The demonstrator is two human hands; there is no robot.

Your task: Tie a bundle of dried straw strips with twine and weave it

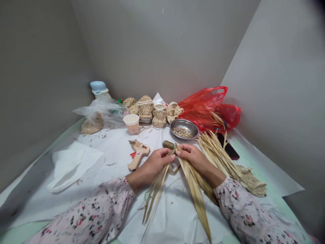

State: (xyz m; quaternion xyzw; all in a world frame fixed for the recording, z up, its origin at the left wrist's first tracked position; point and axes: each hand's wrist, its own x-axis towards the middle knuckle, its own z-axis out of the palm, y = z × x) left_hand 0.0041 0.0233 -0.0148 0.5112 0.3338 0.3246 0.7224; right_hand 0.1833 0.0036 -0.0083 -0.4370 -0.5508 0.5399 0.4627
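Both hands meet over the middle of the paper-covered table, pinching dry corn husk strips. My left hand [159, 162] is closed on thin husk strips [153, 195] that hang down toward me. My right hand [194, 157] is closed on wider husk strips [194, 189], which fan out below its fingers. The strips come together between the fingertips; how they are joined there is hidden. Just beyond the fingertips lies a spool of brownish-green thread [168, 145]. A hot glue gun [138, 155] rests on the paper, left of my left hand.
Behind stand a paper cup [131, 123], several woven pieces [145, 107] and a metal bowl [184, 135] with scraps. To the right are a husk bundle [220, 152], a phone [231, 149] and red plastic bags [200, 105]. White cloth or paper [73, 162] lies left.
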